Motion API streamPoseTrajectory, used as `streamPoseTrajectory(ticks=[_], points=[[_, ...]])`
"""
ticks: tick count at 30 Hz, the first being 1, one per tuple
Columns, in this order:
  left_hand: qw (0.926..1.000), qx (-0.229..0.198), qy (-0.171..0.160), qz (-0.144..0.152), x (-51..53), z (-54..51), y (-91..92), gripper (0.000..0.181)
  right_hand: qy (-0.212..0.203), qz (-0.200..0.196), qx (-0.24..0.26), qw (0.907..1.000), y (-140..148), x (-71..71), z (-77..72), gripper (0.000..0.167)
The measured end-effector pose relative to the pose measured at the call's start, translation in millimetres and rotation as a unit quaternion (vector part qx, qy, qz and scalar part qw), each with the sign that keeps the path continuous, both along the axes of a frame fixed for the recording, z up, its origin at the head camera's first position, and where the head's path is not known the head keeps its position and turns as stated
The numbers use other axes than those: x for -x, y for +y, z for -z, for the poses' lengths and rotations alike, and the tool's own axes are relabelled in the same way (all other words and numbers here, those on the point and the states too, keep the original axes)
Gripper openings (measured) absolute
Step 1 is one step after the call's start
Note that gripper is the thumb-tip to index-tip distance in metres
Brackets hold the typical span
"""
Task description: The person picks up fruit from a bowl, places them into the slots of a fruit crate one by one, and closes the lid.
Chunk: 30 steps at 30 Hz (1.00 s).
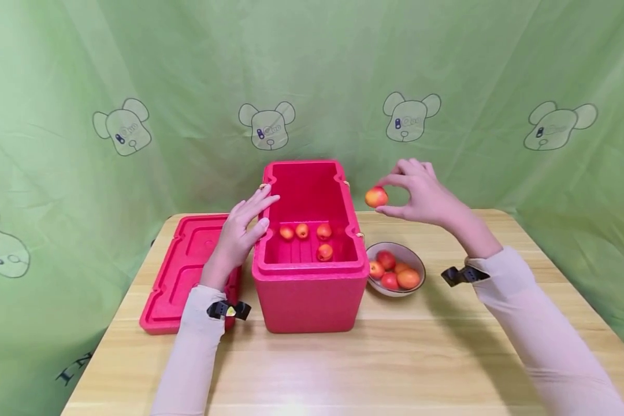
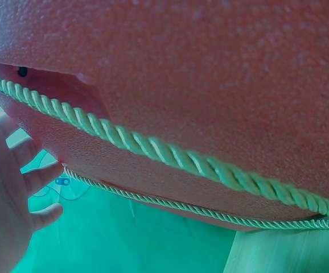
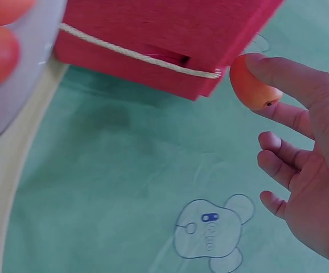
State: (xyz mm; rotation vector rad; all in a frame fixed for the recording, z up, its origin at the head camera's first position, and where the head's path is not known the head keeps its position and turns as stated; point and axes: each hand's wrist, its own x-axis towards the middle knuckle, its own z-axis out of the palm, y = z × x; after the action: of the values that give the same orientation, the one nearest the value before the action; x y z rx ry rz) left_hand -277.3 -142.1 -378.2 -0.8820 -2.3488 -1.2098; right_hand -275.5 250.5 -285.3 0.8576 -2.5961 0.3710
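Observation:
My right hand [image 1: 426, 193] pinches a small red-and-yellow fruit [image 1: 377, 197], apricot-like, between thumb and forefinger. It is held in the air to the right of a deep red foam box [image 1: 312, 300], above the height of a bowl. In the right wrist view the same fruit [image 3: 250, 85] shows a dark spot at one end. With fingers extended, my left hand [image 1: 239, 231] rests on the box's left rim. Several similar fruits [image 1: 324, 231] lie on the box floor. A pale bowl [image 1: 418, 260] with a dark rim stands close to the box's right side, holding several more fruits [image 1: 408, 278].
Left of the box lies a red lid [image 1: 158, 300] on the wooden table [image 1: 411, 370], partly behind my left arm. Twisted cord [image 2: 147, 145] runs along the box's outer sides. A green cloth [image 1: 333, 69] with printed bear heads hangs behind the table.

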Motion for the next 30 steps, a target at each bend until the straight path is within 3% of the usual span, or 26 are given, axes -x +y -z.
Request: streamPoseTrajectory(ticks=[7, 17, 24, 30], points=[[1.0000, 0.000, -0.003, -0.001, 0.3, 0.5, -2.2, 0.056, 0.025, -0.018, 0.026, 0.9992, -19.6, 7.1, -22.9, 0.040], [1.0000, -0.004, 0.000, 0.001, -1.1, -1.0, -3.2, 0.057, 0.033, -0.041, 0.008, 0.9986, -62.9, 16.0, -64.4, 0.041], [1.0000, -0.003, 0.001, 0.002, -0.5, -0.7, -1.6, 0.057, 0.011, -0.052, -0.042, 0.9977, -94.9, 21.2, -88.1, 0.042], [1.0000, -0.003, -0.001, 0.004, 0.7, 0.4, 0.1, 0.056, -0.014, -0.057, -0.116, 0.9915, -120.4, 30.6, -92.5, 0.041]])
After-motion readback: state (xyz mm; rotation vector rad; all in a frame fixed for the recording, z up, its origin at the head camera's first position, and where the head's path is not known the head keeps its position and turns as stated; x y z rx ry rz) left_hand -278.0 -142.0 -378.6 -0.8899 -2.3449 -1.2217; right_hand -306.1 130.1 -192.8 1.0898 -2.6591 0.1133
